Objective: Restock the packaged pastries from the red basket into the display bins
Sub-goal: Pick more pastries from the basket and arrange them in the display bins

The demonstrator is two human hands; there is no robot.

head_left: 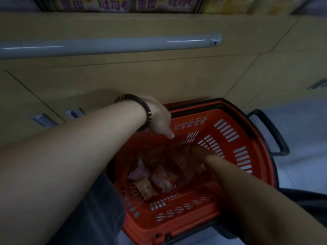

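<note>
- Red slotted plastic shopping basket [235,156] with black rim sits on the pale floor, right of centre, directly below me. Its black handle [272,133] hangs off the far-right side.
- Basket stands just in front of tan wooden cabinet fronts [159,76]; a grey rounded rail [106,45] runs across them higher up.
- Several clear-wrapped packaged pastries [150,181] lie loose on the basket floor, toward its left and near side; pinkish and pale brown contents show through the film. Exact count unclear, the frame is dim and blurred.
- My left hand [159,119] hovers over the basket's far-left rim, fingers slack and pointing down, thumb extended, nothing in it. A dark beaded bracelet [146,110] circles the wrist.
- My right hand [194,152] reaches deep into the basket, down at the far-right part of the floor among the packets. It is in shadow; I cannot tell whether the fingers have closed on a packet or merely touch one.
- Display bins with yellow and purple printed labels [113,4] show at the far top edge, above the cabinets; contents not legible.
- My dark grey trouser leg [92,209] is just left of the basket's near corner.
</note>
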